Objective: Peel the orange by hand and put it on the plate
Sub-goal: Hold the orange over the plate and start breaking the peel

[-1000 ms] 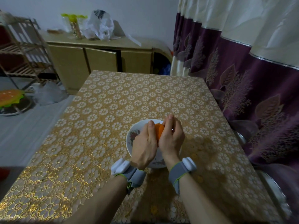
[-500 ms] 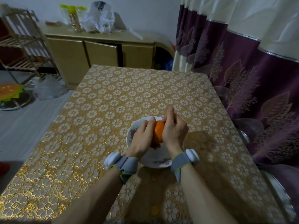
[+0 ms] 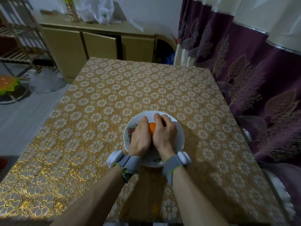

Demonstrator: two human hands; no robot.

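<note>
a: what are our hands doing?

b: our left hand [image 3: 140, 136] and right hand [image 3: 165, 132] are both curled around the small, round, bright-skinned orange [image 3: 152, 128]. they're pressed close, so only a sliver of it shows between them, with the thumbs up over its top.

a: what's changed since half a second back?

b: we've closed the hands in and brought them lower, and more of the fruit showed then. now it's over the middle of the white ceramic plate with the flower print [image 3: 179, 141] (touching it or not, we can't tell). no loose peel shows, so we judge the peeling has barely begun.

a: and around us?

b: grey fabric wrist bands [image 3: 128, 163], then the gold flower-embossed tablecloth [image 3: 114, 95]. a purple leaf-patterned curtain [image 3: 244, 79] hangs to our right. beyond the table is a beige wooden cabinet [image 3: 101, 46] with a white plastic bag [image 3: 97, 10] on top.
</note>
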